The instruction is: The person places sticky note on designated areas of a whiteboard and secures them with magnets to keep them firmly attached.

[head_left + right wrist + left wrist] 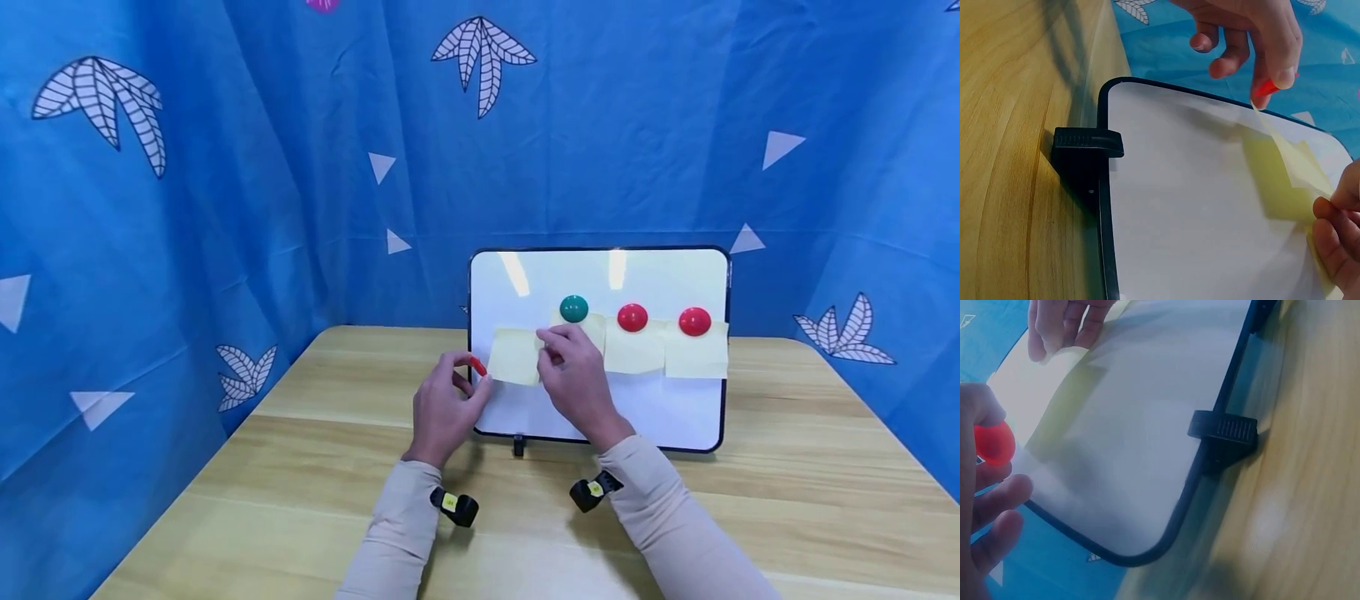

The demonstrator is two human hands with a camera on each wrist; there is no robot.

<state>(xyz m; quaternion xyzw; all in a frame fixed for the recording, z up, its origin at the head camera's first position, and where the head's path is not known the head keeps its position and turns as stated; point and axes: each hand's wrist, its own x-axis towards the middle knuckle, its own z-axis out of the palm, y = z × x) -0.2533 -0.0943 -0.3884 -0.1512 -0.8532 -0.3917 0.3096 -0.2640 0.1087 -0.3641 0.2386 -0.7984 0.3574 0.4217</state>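
My left hand (pixel 446 404) pinches a red round magnet (pixel 995 444) between thumb and finger, at the left edge of a whiteboard (pixel 540 412). My right hand (pixel 573 375) pinches the right side of a pale yellow sticky note (pixel 513 358). In the right wrist view the same note (pixel 1300 165) stands off the board and casts a shadow on it, its far corner close to the left fingertips. To its right, a green magnet (pixel 573 308) sits at the top of another note, which the right hand partly covers.
Two red magnets (pixel 632 317) sit at the tops of two more yellow notes (pixel 696 354) on the board's right side. A black clip-like foot (pixel 1225 434) supports the board's lower edge on the wooden table (pixel 300 492). A blue patterned curtain (pixel 637 167) hangs behind.
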